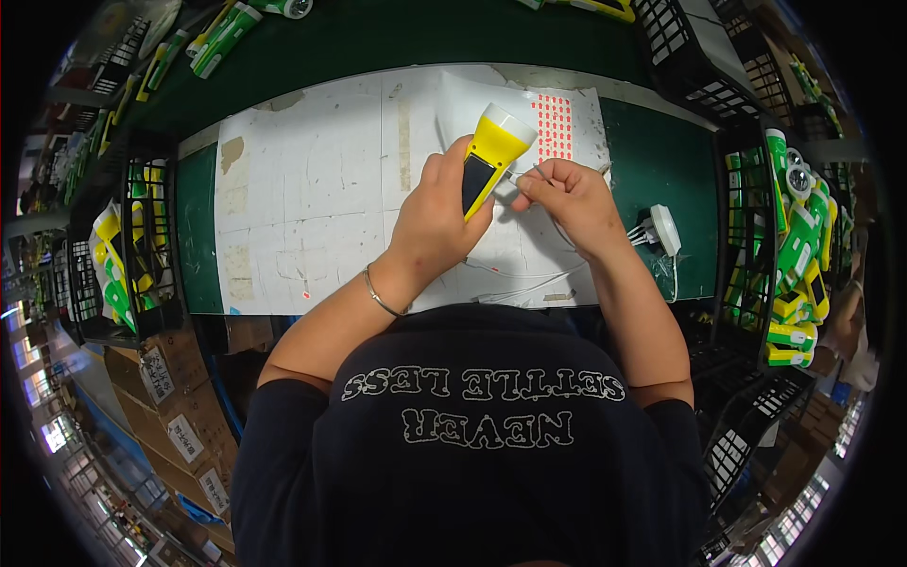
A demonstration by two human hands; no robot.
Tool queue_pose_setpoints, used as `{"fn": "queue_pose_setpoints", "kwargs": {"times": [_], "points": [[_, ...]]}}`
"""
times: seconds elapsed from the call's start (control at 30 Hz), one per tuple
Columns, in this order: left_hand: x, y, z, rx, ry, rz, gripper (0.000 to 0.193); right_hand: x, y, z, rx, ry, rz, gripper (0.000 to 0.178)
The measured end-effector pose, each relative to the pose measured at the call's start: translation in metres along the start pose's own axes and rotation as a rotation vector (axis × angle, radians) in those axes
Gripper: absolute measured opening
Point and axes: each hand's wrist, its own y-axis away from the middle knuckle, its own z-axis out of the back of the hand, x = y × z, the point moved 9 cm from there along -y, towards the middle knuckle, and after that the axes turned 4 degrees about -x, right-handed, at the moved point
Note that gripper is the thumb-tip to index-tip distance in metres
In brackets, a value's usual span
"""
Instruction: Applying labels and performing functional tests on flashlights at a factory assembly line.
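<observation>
A yellow flashlight (502,144) with a white head and a dark panel on its side rests in my left hand (436,210), its head tilted up and to the right. My left fingers wrap round its body. Against the flashlight's right side, my right hand (573,200) pinches the end of a thin white cable (515,177). The plug tip is right at the flashlight's side; whether it sits in a socket I cannot make out. Below my hands, more white cable (540,278) trails over the white work sheet (312,208).
A sheet of red stickers (555,128) lies beyond my right hand. To the right sits a round white hub with cables (664,230). Black crates of yellow and green flashlights stand at left (156,217) and right (742,227). More flashlights (225,42) lie at the far left.
</observation>
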Motion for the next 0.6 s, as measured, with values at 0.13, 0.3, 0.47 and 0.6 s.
{"fn": "queue_pose_setpoints", "kwargs": {"times": [0.13,0.3,0.47,0.6], "points": [[-0.003,0.003,-0.001,-0.043,0.055,-0.098,0.065,-0.005,0.002,-0.002,0.019,-0.067,-0.124,0.015],[0.002,0.001,-0.005,0.026,0.098,-0.056,0.066,-0.001,0.004,0.001,-0.032,0.059,0.011,0.015],[-0.001,0.003,-0.004,0.026,0.1,-0.054,0.066,-0.009,0.005,-0.001,-0.029,-0.061,-0.075,0.015],[-0.003,0.005,-0.006,0.013,-0.009,-0.047,0.065,-0.013,0.002,-0.002,-0.029,-0.055,-0.009,0.015]]}}
